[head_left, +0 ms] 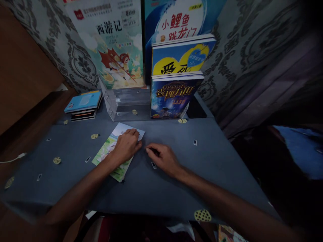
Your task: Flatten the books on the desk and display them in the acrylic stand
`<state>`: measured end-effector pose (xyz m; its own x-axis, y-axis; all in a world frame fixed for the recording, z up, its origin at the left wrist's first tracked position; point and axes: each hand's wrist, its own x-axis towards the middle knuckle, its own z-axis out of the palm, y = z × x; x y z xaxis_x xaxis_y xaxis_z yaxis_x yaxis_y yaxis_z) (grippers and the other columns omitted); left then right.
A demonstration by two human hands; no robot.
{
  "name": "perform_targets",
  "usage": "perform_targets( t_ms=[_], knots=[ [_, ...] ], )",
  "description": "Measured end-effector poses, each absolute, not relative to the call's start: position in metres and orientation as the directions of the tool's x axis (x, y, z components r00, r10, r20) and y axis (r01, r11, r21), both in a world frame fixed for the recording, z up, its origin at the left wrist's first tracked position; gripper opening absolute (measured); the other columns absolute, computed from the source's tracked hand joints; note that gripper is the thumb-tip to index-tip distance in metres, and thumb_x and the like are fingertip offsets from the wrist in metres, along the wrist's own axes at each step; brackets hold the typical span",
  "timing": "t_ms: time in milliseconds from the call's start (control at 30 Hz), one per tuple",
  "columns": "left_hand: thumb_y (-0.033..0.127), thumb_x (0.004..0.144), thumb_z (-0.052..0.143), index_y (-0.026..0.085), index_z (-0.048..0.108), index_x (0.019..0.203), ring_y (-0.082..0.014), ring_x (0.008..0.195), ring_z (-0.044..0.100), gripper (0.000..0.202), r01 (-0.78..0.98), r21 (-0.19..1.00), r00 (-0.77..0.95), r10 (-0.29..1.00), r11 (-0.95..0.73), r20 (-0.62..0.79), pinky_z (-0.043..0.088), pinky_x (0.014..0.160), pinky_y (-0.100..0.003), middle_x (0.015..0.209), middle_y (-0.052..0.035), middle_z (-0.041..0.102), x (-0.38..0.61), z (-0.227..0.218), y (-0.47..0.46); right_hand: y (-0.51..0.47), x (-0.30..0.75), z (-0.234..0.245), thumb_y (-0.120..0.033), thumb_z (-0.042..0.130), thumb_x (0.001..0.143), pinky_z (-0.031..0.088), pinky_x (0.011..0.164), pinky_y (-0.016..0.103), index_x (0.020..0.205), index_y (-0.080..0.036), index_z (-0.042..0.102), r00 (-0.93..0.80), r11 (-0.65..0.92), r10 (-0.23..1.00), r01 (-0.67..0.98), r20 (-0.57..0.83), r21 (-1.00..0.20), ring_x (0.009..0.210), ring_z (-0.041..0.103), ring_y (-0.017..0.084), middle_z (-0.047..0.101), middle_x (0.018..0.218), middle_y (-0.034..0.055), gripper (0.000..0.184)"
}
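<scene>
A thin picture book (106, 151) with a green and pale-blue cover lies slanted on the cloth-covered table. My left hand (127, 143) is on its upper right part, fingers bent over the cover and thumb by the right edge; the fingertips are partly hidden. Just right of the book, my right hand (163, 158) rests near the cloth with fingers curled and thumb and forefinger pinched together. Nothing shows between them. Beyond both hands stands a clear plastic book rack (128, 109), with a dark-blue book (174, 101) at the front of its right side.
Behind that book stand a blue-and-yellow book (161, 55) and a large blue one (174, 20). A white-and-teal book (118, 50) fills the rack's left back. Stacked books (83, 102) lie at left; a dark flat object (196, 109) is right of the rack. A white cable (15, 159) is at far left.
</scene>
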<state>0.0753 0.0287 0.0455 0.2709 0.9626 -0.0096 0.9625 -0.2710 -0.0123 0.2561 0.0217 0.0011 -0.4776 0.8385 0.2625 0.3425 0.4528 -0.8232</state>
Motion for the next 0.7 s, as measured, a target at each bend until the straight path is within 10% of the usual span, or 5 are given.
perform_targets(
  t_ms=[367,700],
  knots=[
    [0.034,0.100,0.056,0.015,0.068,0.115,-0.0291,0.119,0.061,0.027,0.947,0.028,0.318,0.948,-0.319,0.021,0.055,0.093,-0.041,0.127,-0.0130,0.067,0.064,0.041,0.029,0.021,0.258,0.000,-0.025,0.053,0.096,0.042,0.060,0.026,0.085,-0.020,0.071,-0.506,0.489,0.819,0.369,0.270,-0.790,0.062,0.059,0.015,0.067,0.069,0.0001,0.021],
    [0.047,0.102,0.051,0.017,0.060,0.139,-0.0288,0.136,0.055,0.048,0.941,0.212,0.247,0.963,-0.265,0.107,0.048,0.110,-0.043,0.150,-0.0155,0.055,-0.032,0.023,0.022,0.017,0.256,-0.006,-0.027,0.055,0.099,0.056,0.092,0.047,0.123,-0.022,0.067,-0.715,0.753,0.574,0.269,0.400,-0.600,0.108,0.067,0.028,0.075,0.116,0.0121,0.028]
  ],
)
